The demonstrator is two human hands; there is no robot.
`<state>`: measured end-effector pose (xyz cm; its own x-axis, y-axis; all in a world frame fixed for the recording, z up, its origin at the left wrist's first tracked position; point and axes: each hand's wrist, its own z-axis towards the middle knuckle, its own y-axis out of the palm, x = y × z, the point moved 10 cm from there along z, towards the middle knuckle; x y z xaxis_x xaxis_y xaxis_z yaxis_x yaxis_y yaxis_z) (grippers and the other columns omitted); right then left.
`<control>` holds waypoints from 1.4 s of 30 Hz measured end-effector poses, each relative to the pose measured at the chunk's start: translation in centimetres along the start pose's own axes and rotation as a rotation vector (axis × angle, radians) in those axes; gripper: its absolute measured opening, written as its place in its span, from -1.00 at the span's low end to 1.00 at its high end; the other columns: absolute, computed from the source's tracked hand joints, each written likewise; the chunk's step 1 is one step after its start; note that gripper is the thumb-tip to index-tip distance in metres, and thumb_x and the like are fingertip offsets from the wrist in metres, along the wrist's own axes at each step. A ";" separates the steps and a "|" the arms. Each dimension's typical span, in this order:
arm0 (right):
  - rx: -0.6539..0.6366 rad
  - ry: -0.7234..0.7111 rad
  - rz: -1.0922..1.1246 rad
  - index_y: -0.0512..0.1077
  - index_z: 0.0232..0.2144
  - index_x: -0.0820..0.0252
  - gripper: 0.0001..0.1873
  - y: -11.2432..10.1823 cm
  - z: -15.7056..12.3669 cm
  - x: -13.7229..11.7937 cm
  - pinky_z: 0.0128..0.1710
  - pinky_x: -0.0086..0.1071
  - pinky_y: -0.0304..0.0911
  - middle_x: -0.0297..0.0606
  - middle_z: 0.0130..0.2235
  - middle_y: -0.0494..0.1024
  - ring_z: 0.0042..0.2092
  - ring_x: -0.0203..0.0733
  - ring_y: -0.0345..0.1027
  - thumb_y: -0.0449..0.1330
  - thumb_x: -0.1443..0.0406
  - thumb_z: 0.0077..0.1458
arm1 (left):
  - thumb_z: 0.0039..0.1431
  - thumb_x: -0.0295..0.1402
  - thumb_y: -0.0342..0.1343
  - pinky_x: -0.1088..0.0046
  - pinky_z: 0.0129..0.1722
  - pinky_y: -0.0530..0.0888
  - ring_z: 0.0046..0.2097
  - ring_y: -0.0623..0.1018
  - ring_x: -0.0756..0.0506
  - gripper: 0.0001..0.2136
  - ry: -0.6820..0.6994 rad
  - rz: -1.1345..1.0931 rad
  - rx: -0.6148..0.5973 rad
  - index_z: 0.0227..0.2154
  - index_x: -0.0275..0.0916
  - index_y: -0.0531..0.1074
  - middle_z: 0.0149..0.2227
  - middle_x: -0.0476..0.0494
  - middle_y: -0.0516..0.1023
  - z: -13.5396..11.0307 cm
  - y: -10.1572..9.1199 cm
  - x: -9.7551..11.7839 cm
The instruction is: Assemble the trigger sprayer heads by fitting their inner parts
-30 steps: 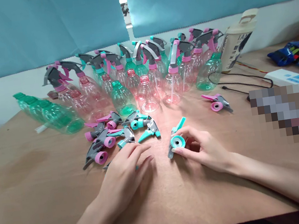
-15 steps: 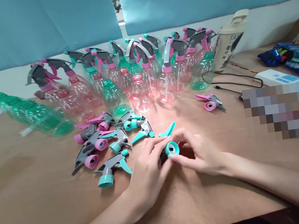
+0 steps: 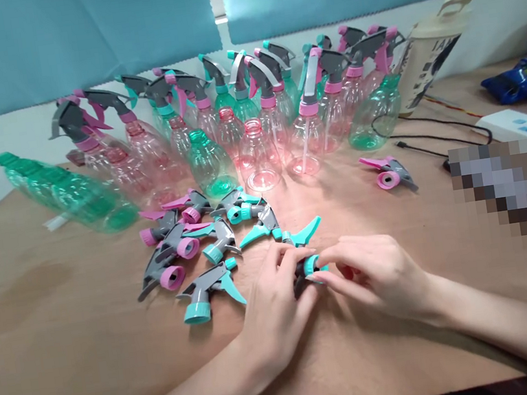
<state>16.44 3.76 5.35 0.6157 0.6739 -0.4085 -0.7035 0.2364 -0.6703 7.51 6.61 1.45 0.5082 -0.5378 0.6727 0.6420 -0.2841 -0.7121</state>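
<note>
My left hand is closed around the grey body of a spray trigger head with a teal collar and teal lever. The fingers of my right hand pinch that teal collar from the right, covering much of its opening. To the left of my left hand lies a loose grey trigger head with a teal collar and lever. Several more loose trigger heads, pink or teal, lie in a heap beyond it, among them a pink-collared one. Another pink trigger head rests alone to the right.
Behind stand a clear pink bottle and a green bottle without heads, with several sprayer-topped bottles around them. Green bottles line the left. At right are a cream shaker bottle, a black cable and a blue packet.
My right hand has shifted its fingers across the collar, now gripping it from the right. The collar's opening, which faced me, has turned toward the right. The view has moved slightly.
</note>
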 end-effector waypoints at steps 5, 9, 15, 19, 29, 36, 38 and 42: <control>0.002 0.034 -0.103 0.45 -0.26 0.29 -0.78 -0.3 -0.2 -0.1 -0.54 -0.45 0.15 -0.40 -0.61 0.38 -0.58 -0.35 0.22 0.21 0.23 0.13 | 0.19 -0.50 0.04 0.43 -0.30 0.42 -0.30 0.40 -0.04 -0.80 -0.037 -0.092 0.013 -0.12 -0.19 0.31 -0.22 -0.07 0.31 0.1 -0.2 -0.2; -0.008 0.025 -0.079 0.43 -0.20 0.30 -0.75 0.0 -0.4 -0.5 -0.55 -0.45 0.14 -0.44 -0.63 0.35 -0.61 -0.36 0.18 0.19 0.21 0.15 | 0.18 -0.45 0.09 0.45 -0.34 0.41 -0.33 0.38 -0.02 -0.81 -0.060 -0.133 0.050 -0.14 -0.18 0.31 -0.22 -0.06 0.31 0.2 -0.5 -0.5; -0.020 0.075 0.007 0.37 -0.16 0.31 -0.69 0.7 -0.7 0.0 -0.55 -0.48 0.12 -0.47 -0.61 0.35 -0.62 -0.40 0.16 0.20 0.19 0.14 | 0.18 -0.50 0.07 0.46 -0.32 0.41 -0.32 0.39 -0.02 -0.79 -0.017 -0.157 0.038 -0.13 -0.19 0.32 -0.23 -0.05 0.31 0.2 -0.3 -0.1; -0.100 0.142 0.152 0.30 -0.10 0.28 -0.68 1.9 -1.2 1.1 -0.60 -0.51 0.08 -0.53 -0.62 0.27 -0.64 -0.42 0.12 0.19 0.21 0.15 | 0.18 -0.52 0.05 0.45 -0.28 0.42 -0.30 0.40 -0.02 -0.79 -0.020 -0.152 0.028 -0.13 -0.18 0.33 -0.21 -0.06 0.32 0.1 -0.3 -0.2; -0.128 0.168 0.256 0.26 -0.10 0.21 -0.71 2.3 -1.3 1.6 -0.66 -0.51 0.00 -0.57 -0.64 0.20 -0.66 -0.42 0.07 0.18 0.25 0.14 | 0.16 -0.52 0.04 0.40 -0.23 0.45 -0.23 0.43 -0.07 -0.76 0.010 -0.113 -0.032 -0.11 -0.18 0.34 -0.17 -0.10 0.34 0.0 0.2 0.1; -0.128 0.022 0.147 0.34 -0.33 0.17 -0.86 1.6 -0.5 0.3 -0.61 -0.50 0.07 -0.46 -0.58 0.39 -0.63 -0.43 0.15 0.15 0.21 0.18 | 0.21 -0.45 0.01 0.38 -0.23 0.46 -0.19 0.43 -0.10 -0.71 0.020 -0.112 -0.057 0.00 -0.14 0.33 -0.10 -0.16 0.35 -0.1 0.6 -0.1; -0.117 0.000 0.109 0.34 -0.39 0.18 -0.82 1.5 -0.3 0.0 -0.59 -0.49 0.08 -0.44 -0.58 0.39 -0.61 -0.41 0.17 0.14 0.19 0.19 | 0.24 -0.43 -0.01 0.36 -0.18 0.46 -0.14 0.43 -0.12 -0.71 0.034 -0.128 -0.064 0.02 -0.14 0.32 -0.09 -0.17 0.34 -0.1 0.8 0.0; -0.120 -0.022 0.104 0.29 -0.51 0.18 -0.73 1.6 -0.1 -0.2 -0.56 -0.49 0.07 -0.44 -0.59 0.33 -0.58 -0.40 0.18 0.12 0.20 0.20 | 0.24 -0.47 -0.04 0.32 -0.09 0.43 -0.08 0.41 -0.13 -0.71 0.044 -0.134 -0.087 0.01 -0.17 0.32 -0.08 -0.17 0.33 -0.1 1.1 0.3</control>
<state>15.25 3.94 4.31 0.5329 0.7056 -0.4672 -0.7148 0.0798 -0.6948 8.35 6.06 0.88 0.3948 -0.5240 0.7547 0.6489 -0.4225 -0.6328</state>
